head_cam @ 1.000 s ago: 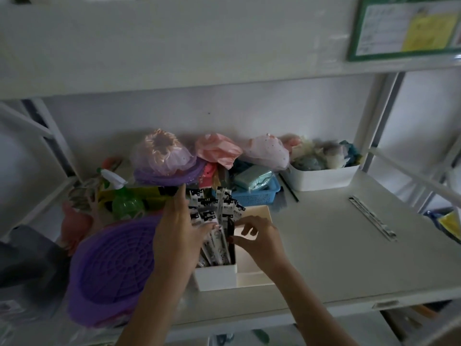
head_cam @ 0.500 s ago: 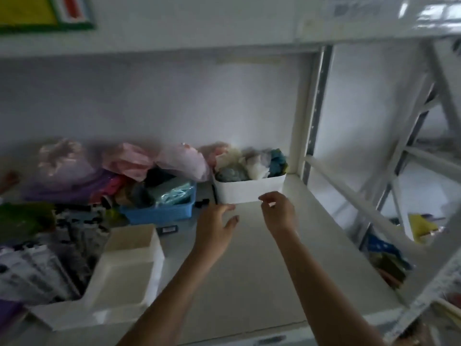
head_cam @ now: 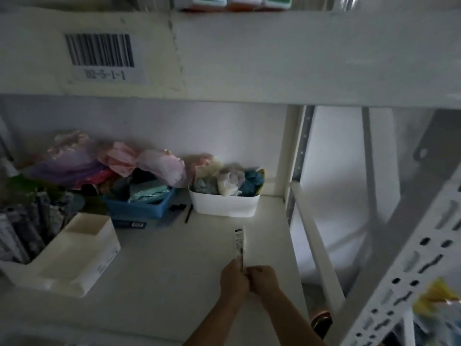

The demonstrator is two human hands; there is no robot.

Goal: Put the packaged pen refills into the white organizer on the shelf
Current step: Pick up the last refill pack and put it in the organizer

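Both hands, empty and reaching half a second ago, now pinch one refill pack at lower centre: left hand, right hand. Pickup step done, I judge. Next: carry it left to the white organizer, lower-left on the shelf.

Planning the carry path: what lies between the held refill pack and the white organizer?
Bare shelf separates the refill pack from the white organizer, per the head view.
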